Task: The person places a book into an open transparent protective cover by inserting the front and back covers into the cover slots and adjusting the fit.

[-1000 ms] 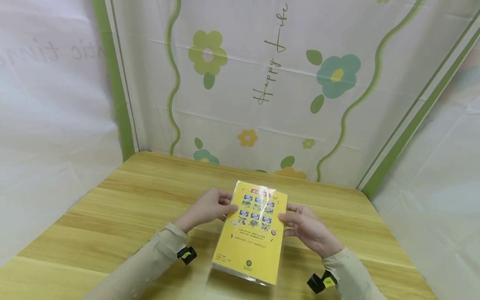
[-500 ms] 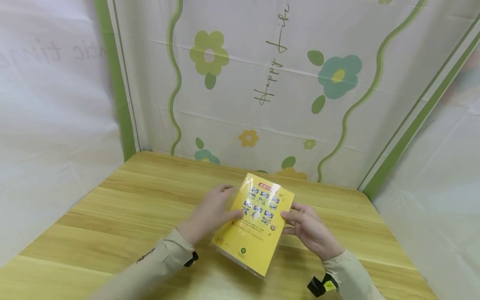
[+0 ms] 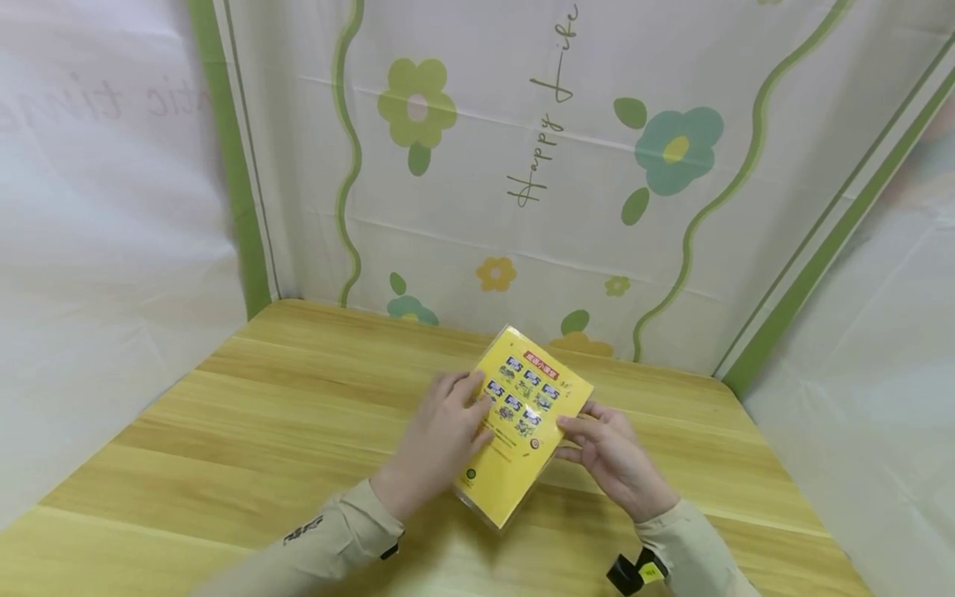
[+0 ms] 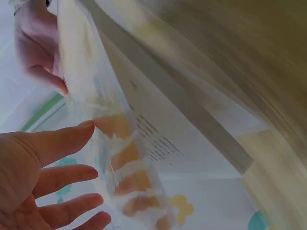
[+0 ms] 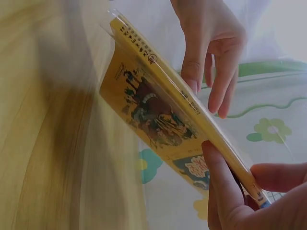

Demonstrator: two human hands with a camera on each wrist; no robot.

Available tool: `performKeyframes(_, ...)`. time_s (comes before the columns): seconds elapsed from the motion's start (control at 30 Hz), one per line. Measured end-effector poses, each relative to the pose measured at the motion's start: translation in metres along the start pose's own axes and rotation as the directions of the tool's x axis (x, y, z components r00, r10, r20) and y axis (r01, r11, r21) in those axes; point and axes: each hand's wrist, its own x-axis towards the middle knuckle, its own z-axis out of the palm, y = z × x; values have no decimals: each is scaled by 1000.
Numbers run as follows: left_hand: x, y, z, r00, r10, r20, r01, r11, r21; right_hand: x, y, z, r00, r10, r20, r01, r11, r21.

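A yellow book in a clear plastic cover is held tilted above the table, its back with small blue pictures facing up. My right hand pinches its right edge; in the right wrist view the thumb lies on one side of the spine and fingers on the illustrated front. Over the left edge, my left hand has its fingers spread against the back. The left wrist view shows its thumb touching the shiny cover and the other fingers loosely extended. A white page with printed lines appears there too.
The wooden table stretches out beneath the book and hands. Behind it hangs a white curtain with flowers and lettering, and pale sheets flank both sides. A black wrist device sits at the right cuff.
The book has turned clockwise, its top swinging toward the back right. My left hand let go of the left edge and came over onto the back, while the right kept its grip.
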Motion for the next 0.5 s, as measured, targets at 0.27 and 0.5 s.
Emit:
performKeyframes(0.27, -5, 17, 4, 998, 62, 15, -62, 998, -20, 0, 2, 10, 1000, -18, -6, 18, 1000, 23)
performKeyframes(0.5, -7, 25, 8, 997, 74, 14, -75, 997, 28, 1, 5, 20, 999, -19, -35, 22, 996, 82)
